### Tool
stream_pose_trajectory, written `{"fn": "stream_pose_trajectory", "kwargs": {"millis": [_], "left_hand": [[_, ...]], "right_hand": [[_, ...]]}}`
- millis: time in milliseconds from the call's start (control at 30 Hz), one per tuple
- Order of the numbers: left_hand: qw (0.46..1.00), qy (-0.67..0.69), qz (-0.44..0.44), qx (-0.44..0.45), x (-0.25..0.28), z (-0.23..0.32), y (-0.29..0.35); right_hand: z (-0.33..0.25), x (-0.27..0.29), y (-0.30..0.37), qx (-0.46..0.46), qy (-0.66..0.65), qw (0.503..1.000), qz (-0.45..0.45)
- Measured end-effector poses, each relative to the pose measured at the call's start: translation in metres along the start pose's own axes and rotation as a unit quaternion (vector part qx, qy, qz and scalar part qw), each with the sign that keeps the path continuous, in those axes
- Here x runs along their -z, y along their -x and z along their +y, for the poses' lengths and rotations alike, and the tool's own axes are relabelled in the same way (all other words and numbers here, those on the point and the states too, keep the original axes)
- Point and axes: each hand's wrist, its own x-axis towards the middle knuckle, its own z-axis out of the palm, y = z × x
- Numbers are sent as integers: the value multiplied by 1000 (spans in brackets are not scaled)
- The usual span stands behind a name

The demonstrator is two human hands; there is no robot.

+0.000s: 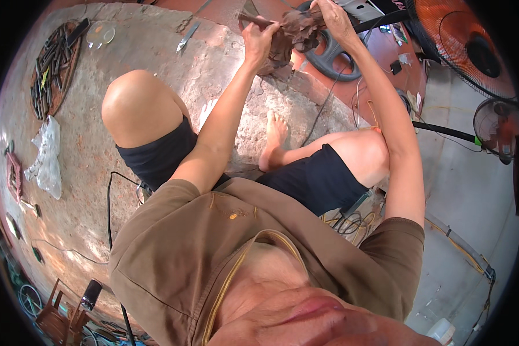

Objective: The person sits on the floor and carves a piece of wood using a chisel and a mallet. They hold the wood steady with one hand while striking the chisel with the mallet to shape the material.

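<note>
Beyond my feet, both hands are raised at the far edge of the view around a dark brown carved piece [301, 27] with a rough, leafy surface that looks like wood. My left hand [259, 41] is closed on its left side, by a narrow brown stick-like part; whether that part belongs to the carving I cannot tell. My right hand [335, 22] grips the upper right side with bent fingers. More of the brown carving [278, 55] hangs below, between my hands. A small flat blade tool [187, 37] lies on the stone slab left of my left hand.
A round tray [74, 72] of chisel-like tools sits far left, near a clear dish [101, 36] and a plastic bag [46, 158]. An orange fan [473, 49], a grey ring-shaped base [328, 57] and loose cables [354, 222] are on the right.
</note>
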Motion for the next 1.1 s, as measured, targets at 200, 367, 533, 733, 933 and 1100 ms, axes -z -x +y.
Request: {"fn": "stream_pose_trajectory", "kwargs": {"millis": [200, 367, 533, 733, 933, 1100], "left_hand": [[999, 12, 3, 32, 3, 18, -4], [1000, 19, -8, 12, 1, 10, -5], [995, -73, -25, 65, 14, 3, -7], [994, 96, 3, 49, 2, 24, -8], [1000, -16, 17, -3, -8, 39, -10], [999, -14, 7, 48, 10, -1, -3]], "right_hand": [[-4, 2, -1, 18, 13, 1000, -1], [-14, 7, -4, -26, -38, 999, -23], [4, 2, -7, 13, -40, 999, -14], [3, -5, -5, -24, -105, 994, -3], [0, -5, -3, -12, -97, 995, 7], [-11, 1, -1, 30, -87, 995, 28]]}}
